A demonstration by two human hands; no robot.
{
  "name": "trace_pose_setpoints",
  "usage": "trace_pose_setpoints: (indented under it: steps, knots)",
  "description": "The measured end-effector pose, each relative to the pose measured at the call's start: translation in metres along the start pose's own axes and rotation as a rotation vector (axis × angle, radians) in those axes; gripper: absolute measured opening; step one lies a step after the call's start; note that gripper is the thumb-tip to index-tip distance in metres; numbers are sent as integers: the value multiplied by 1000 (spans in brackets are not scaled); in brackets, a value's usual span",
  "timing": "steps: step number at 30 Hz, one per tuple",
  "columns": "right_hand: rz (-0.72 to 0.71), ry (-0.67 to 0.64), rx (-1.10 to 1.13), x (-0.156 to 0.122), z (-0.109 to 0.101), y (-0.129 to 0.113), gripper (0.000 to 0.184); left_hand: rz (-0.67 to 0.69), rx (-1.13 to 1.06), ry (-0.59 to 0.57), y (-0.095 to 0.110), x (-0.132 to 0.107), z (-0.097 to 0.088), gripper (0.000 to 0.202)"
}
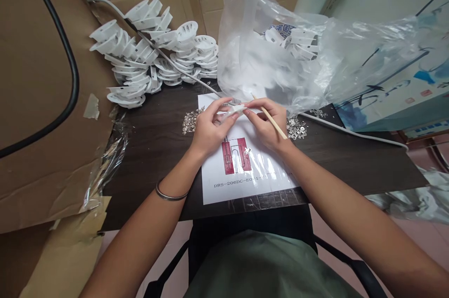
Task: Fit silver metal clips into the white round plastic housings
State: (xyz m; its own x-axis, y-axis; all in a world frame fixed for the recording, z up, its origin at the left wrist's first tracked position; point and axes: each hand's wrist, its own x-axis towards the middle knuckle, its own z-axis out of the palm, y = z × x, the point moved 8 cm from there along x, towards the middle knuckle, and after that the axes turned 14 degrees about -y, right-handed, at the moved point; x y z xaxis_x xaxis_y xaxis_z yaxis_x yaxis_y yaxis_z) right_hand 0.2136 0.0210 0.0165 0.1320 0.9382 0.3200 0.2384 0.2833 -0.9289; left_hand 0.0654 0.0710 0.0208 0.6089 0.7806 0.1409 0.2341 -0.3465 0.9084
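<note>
A small white plastic part [235,110] is between the fingers of my left hand [208,132], which is closed on it. My right hand [269,122] is closed around a thin wooden stick [274,124], and its thumb and forefinger tips meet the right end of the white part. Both hands are over a white printed sheet [213,190] with a red drawing and lettering. On that sheet lies a tiny metal piece [247,151]. Small shiny metal pieces [190,121] are heaped beside my left hand, and more metal pieces [297,128] lie beside my right wrist.
Stacks of white round plastic parts [140,54] stand at the back left. A clear plastic bag [277,69] holding similar parts is behind my hands. A pale cable [175,66] crosses the dark table [147,148]. Cardboard [35,101] walls the left side; a black cable [66,40] hangs there.
</note>
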Motion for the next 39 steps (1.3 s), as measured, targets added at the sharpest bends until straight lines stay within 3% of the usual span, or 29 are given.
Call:
trace_pose_setpoints:
  steps: [4, 9, 16, 22, 26, 29, 32, 35, 39]
  knots:
    - [-22, 25, 61, 0, -1, -3, 2, 9, 56, 15, 1, 1, -1, 31]
    - [-27, 30, 69, 0, -2, -4, 2, 137, 119, 69, 10, 0, -6, 18]
    - [-28, 14, 47, -1, -2, -3, 3, 58, 105, 62, 4, 0, -6, 17]
    - [-51, -16, -34, -3, 2, -9, 7, -17, 109, 48, 0, 1, -6, 22]
    - [-87, 69, -70, -5, -4, -14, 8, -34, 147, 66, -1, 0, -8, 30]
    - [-141, 106, -134, -8, -6, -18, 11, -28, 108, 5, -4, 1, -2, 49]
    - [-218, 51, -186, -10, -1, -23, 14, -29, 81, -70, -5, 1, 4, 55]
    - [-267, -14, -210, -11, 4, -28, 15, 14, 37, -20, -3, 1, 0, 51]
    - [-168, -75, -186, -9, 5, -24, 33, 110, -98, 84, -2, 1, -9, 59]
